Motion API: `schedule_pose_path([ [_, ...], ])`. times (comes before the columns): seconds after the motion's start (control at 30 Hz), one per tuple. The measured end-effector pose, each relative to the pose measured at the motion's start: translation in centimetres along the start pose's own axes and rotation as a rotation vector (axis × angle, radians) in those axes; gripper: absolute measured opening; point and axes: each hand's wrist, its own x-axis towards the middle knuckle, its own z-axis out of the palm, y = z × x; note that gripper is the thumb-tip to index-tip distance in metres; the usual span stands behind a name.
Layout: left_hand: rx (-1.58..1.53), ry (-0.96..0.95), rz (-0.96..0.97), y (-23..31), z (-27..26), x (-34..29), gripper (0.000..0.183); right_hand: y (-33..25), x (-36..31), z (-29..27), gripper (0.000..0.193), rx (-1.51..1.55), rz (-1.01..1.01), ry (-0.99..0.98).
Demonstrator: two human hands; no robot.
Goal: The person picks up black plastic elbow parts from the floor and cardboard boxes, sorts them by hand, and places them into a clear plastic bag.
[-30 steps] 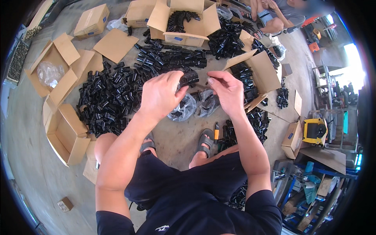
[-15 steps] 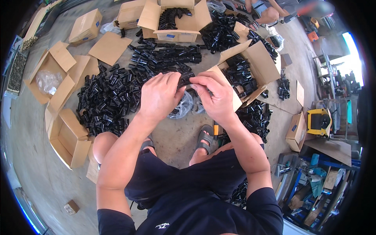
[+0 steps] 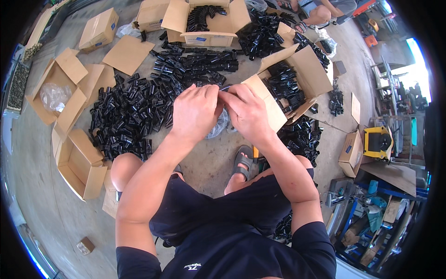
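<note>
In front of me, my left hand (image 3: 196, 113) and my right hand (image 3: 248, 111) are close together, fingers curled inward. Between them they grip a short black tubular part (image 3: 225, 87), mostly hidden by the fingers; only a sliver shows at the top. A large heap of similar black parts (image 3: 132, 114) lies on the floor to the left of my left hand. Beside my right hand stands an open cardboard box (image 3: 309, 69) with black parts inside. Below the hands a clear plastic bag (image 3: 218, 126) rests on the floor.
An open carton (image 3: 209, 41) with arranged black parts stands at the far side. Open boxes (image 3: 81, 160) lie at the left. Another person's leg (image 3: 317, 17) shows at the far right. A tool shelf (image 3: 371, 223) and a yellow machine (image 3: 377, 143) stand at the right.
My hands have drawn closer together, and the fingers now cover most of the black part, which showed plainly between them before.
</note>
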Motion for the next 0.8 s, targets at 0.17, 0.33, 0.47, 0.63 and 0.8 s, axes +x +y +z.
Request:
schedule_pose_path([
  [0.17, -0.221, -0.124, -0.326, 0.1, -2.0, 0.3, 0.035, 0.5, 0.0, 0.1, 0.037, 0.092, 0.148, 0.139],
  [0.33, -0.941, -0.248, -0.564, -0.5, -2.8, 0.6, 0.032, 1.1, 0.2, -1.0, 0.046, 1.078, 0.692, -0.029],
  [0.47, -1.056, -0.306, -0.613, 0.1, -3.1, 0.5, 0.033, 0.9, 0.1, -0.8, 0.041, 1.205, 0.754, -0.064],
  [0.63, -1.154, -0.082, -0.546, 0.7, -2.7, 0.0, 0.034, 0.8, 0.3, -1.2, 0.036, 1.223, 0.769, -0.011],
  [0.8, -1.115, 0.006, -0.508, 0.7, -2.3, -0.2, 0.024, 0.5, 0.5, -1.1, 0.037, 1.151, 0.737, -0.001],
])
